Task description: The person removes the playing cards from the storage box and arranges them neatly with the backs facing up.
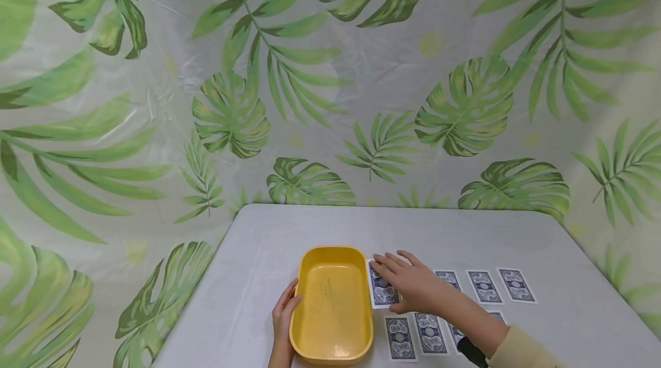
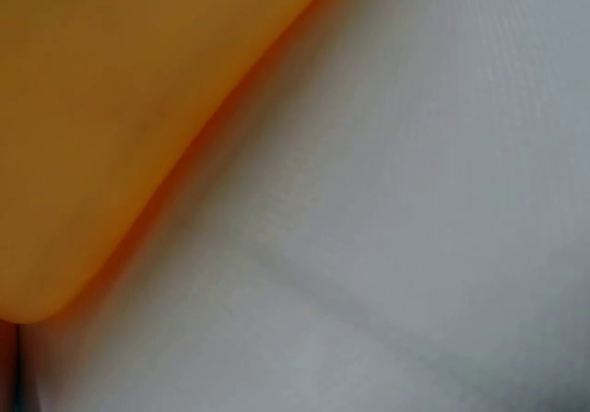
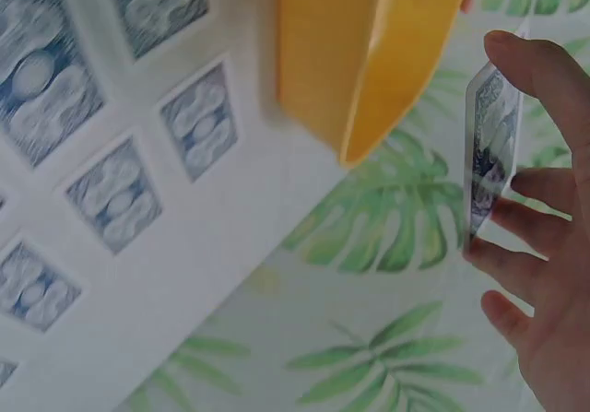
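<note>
My right hand [image 1: 420, 285] pinches a playing card [image 1: 381, 290] with a blue patterned back beside the right rim of a yellow plastic tray [image 1: 330, 351]. In the right wrist view, the thumb and several fingers grip opposite edges of this card [image 3: 489, 149], clear of the table. My left hand [image 1: 284, 316] holds the tray's left side, with the thumb at its rim. Only part of the tray [image 2: 111, 117] fills the left wrist view's upper left, and the left hand is mostly hidden there.
Face-down cards lie in two rows on the white table [image 1: 273, 230], right of the tray: one near card [image 1: 400, 338] and one far card [image 1: 517, 285] among several. My right forearm covers some. A leaf-print curtain [image 1: 382, 86] hangs behind the table.
</note>
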{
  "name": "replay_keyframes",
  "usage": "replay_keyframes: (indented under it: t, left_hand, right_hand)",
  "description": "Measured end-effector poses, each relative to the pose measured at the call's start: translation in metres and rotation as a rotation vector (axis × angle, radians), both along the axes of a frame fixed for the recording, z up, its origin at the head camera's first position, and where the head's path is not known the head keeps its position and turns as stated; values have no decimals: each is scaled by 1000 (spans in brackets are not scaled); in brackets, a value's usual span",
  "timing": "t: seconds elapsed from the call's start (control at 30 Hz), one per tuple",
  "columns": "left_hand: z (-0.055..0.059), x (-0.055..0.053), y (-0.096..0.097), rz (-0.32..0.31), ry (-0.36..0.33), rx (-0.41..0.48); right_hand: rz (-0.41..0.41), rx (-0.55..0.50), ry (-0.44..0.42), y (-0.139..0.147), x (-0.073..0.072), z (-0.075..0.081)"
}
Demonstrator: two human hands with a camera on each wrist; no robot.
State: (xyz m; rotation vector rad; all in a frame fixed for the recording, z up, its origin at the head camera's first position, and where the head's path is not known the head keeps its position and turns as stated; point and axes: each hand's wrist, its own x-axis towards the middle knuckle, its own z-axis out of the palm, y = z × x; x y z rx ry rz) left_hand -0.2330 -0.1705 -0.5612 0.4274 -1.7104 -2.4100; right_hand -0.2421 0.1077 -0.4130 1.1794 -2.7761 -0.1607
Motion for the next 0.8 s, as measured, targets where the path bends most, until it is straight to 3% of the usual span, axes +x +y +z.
replay_keyframes:
  t: [0.17,0.3,0.47,0.6,0.8]
  left_hand:
    - [-1,-2,-2,-5,0,9]
    - [0,-2,-2,3,-1,12]
    - [-2,-2,-1,4,-15,25]
    - [-3,-4,0,12,-22,11]
    - [-5,-2,-2,3,73,-5]
  right_hand:
    - [-26,2,49,35,-3,4]
    - [-57,18,83,68,-5,-2]
    - [-90,25,89,113,-4,-18]
    - [-157,-13,34,146,0,-31]
    - [-206,-6,11,193,4,-58]
